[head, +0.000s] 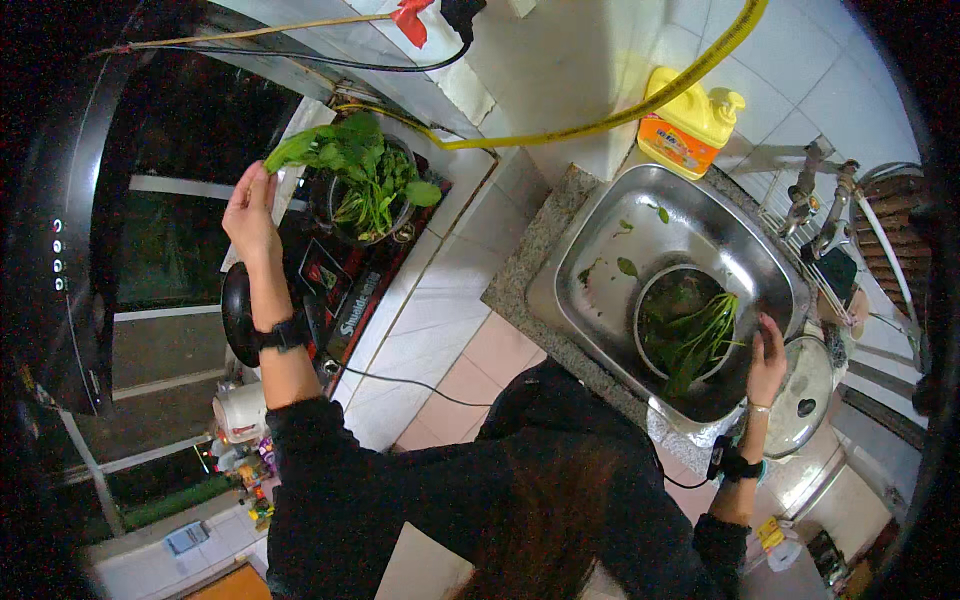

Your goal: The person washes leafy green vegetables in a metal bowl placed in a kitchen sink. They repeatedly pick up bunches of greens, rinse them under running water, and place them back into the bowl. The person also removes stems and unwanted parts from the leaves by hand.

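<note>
My left hand (253,217) pinches the pale stem end of a leafy green stalk (300,146), at the left above the gas stove (351,289). Its leaf reaches over a heap of leafy greens (375,176) in a round vessel on the stove. My right hand (766,367) is over the right side of the stainless steel sink (592,225), fingers slightly apart and nothing seen in them. Just left of it, a round bowl (637,330) in the sink holds dark water and more long-stemmed greens (694,330). Several loose leaves (626,266) lie on the sink bottom.
A yellow hose (547,139) crosses above the gap between stove and sink. Behind the sink stand a yellow jug (679,127) and a faucet (836,206). A glass lid (799,397) rests to the right. A black range hood (75,225) occupies the far left.
</note>
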`<control>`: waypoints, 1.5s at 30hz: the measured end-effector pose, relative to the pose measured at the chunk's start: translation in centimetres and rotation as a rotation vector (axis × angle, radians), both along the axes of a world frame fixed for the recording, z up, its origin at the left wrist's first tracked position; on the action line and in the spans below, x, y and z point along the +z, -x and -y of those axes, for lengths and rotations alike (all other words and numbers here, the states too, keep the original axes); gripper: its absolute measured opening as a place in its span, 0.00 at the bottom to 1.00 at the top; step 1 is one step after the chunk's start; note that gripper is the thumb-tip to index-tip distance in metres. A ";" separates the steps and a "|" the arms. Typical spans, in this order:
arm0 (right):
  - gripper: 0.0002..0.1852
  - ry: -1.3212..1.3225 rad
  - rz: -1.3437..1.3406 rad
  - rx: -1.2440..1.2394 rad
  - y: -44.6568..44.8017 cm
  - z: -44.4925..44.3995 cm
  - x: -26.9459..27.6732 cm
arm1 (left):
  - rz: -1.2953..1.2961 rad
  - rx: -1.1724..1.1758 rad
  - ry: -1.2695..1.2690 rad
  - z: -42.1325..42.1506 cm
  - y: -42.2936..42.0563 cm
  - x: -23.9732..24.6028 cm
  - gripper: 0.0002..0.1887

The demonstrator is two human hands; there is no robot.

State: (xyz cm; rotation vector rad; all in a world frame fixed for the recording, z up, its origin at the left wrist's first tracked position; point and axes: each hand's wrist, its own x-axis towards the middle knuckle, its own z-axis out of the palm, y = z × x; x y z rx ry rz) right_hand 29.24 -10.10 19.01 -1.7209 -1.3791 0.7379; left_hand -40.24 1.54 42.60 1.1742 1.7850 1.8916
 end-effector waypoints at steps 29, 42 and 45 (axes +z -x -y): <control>0.31 0.434 0.252 -0.049 4.7 -2.9 -20.6 | -0.768 -0.636 0.365 4.6 -17.8 -17.1 0.09; 0.35 0.708 0.488 0.399 4.3 -3.9 -21.2 | -0.672 -0.865 0.514 4.0 -23.4 -19.4 0.09; 0.37 0.685 0.597 0.169 4.4 -3.8 -21.4 | -0.616 -0.905 0.554 4.1 -24.1 -20.1 0.09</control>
